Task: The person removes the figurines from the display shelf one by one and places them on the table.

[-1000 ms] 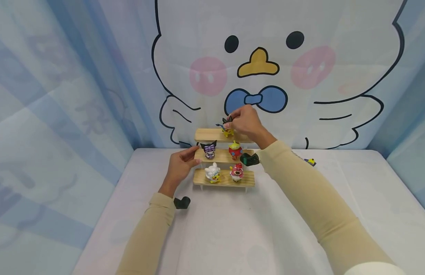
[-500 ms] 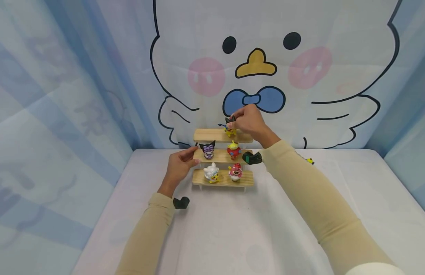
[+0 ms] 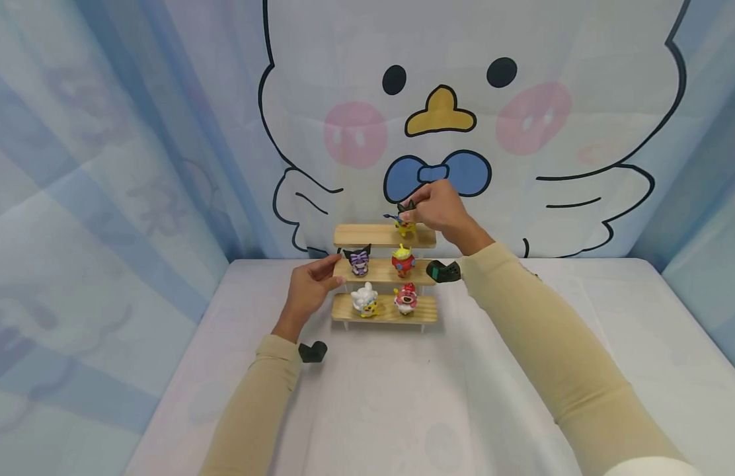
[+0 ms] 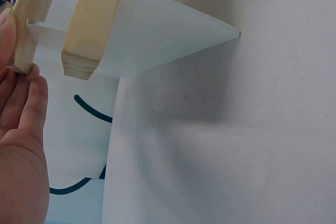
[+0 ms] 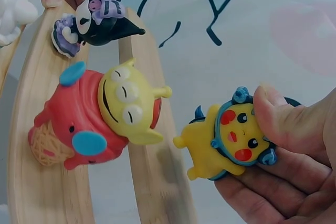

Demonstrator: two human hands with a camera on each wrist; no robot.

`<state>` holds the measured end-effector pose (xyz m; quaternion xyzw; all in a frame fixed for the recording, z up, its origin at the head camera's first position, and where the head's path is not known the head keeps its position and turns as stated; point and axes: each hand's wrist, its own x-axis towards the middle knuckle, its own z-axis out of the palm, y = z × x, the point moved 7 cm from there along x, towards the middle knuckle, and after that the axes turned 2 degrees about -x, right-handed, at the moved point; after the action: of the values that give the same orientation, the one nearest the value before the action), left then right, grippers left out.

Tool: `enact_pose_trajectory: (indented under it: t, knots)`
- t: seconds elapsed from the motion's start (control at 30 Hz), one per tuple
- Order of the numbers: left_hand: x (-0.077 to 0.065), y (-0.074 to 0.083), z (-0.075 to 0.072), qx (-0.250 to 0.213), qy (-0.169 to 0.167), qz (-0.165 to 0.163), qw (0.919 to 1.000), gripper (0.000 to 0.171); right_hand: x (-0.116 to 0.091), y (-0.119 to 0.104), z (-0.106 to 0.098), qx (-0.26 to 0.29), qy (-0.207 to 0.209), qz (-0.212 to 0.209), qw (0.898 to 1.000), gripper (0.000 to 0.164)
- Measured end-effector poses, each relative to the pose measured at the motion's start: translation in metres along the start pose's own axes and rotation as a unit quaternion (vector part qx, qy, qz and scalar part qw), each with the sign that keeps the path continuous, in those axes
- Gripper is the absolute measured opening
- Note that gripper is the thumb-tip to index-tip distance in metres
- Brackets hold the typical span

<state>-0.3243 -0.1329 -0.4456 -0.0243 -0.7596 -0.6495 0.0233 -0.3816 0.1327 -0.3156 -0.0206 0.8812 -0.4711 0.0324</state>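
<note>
A three-tier wooden display shelf [image 3: 367, 236] stands at the back of the table. My left hand [image 3: 308, 291] pinches the left end of its middle board, thumb on top in the right wrist view. Between the thumb and fingers of my right hand [image 3: 443, 210] is a small yellow Pikachu figurine [image 5: 231, 137] in a blue hood. It is at the right part of the top board; whether its feet touch the wood I cannot tell. On the middle board stand a black-and-purple figurine [image 3: 359, 262] and a red figurine with a yellow three-eyed head [image 5: 94, 114].
The bottom board carries a white-and-yellow figurine [image 3: 365, 301] and a pink-and-red one [image 3: 406, 299]. A curtain [image 3: 445, 39] with a printed cartoon face hangs close behind the shelf. White cloth [image 3: 391, 410] covers the table.
My right hand has slid a little to the right along the top board with the Pikachu figurine. A small yellow thing at the right is now hidden by the right sleeve. My left hand stays put.
</note>
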Motion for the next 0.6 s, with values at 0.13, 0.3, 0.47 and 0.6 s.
enact_pose_trajectory:
  t: [0.13, 0.3, 0.47, 0.6]
  knots:
    - [0.0, 0.0, 0.0, 0.002, 0.001, 0.001, 1.0, 0.053, 0.0, 0.002, -0.004, -0.009, 0.003, -0.003, 1.0, 0.022]
    - [0.0, -0.001, 0.0, 0.0, 0.0, -0.002, 1.0, 0.053, -0.001, 0.005, -0.008, -0.014, 0.004, -0.001, 1.0, 0.023]
    - [0.0, 0.0, 0.001, -0.001, 0.002, -0.002, 1.0, 0.053, 0.0, 0.008, -0.012, -0.012, 0.003, 0.003, 1.0, 0.024]
    - [0.0, 0.0, 0.001, -0.004, 0.002, 0.0, 1.0, 0.052, 0.0, 0.009, -0.015, -0.008, 0.003, 0.0, 1.0, 0.026]
